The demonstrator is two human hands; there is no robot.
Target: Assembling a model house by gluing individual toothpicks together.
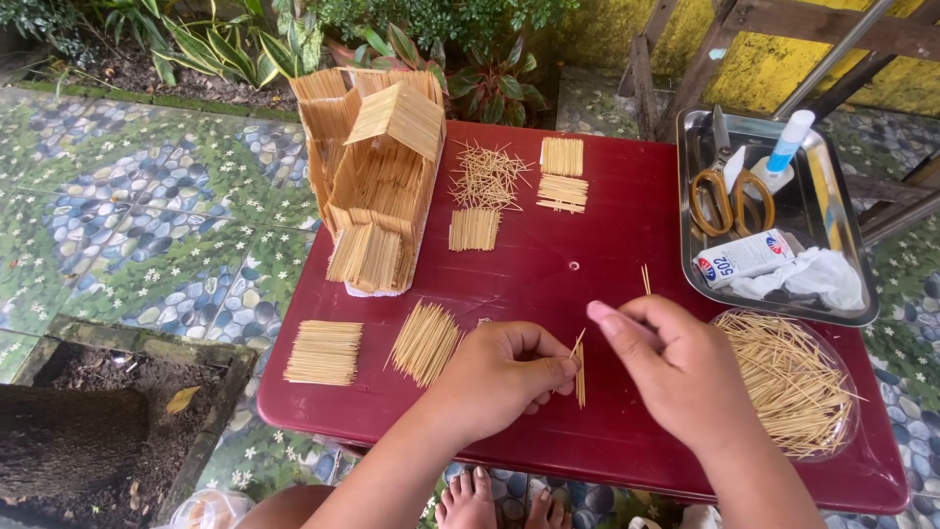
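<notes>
A small row of toothpicks (580, 372) stood between the 2 hands above the near middle of the dark red table (607, 245), with 1 loose toothpick (577, 344) angled at its top. The left hand (499, 377) pinched the row narrowly between thumb and fingertips, while the right hand (676, 367) was curled just beside it; whether it gripped anything could not be told. A clear bowl of loose toothpicks (793, 382) sat right of the hands, and a fanned bundle (423, 341) lay to their left. Farther back stood a toothpick house (377, 176), and a metal tray (852, 294) holding scissors (729, 191).
</notes>
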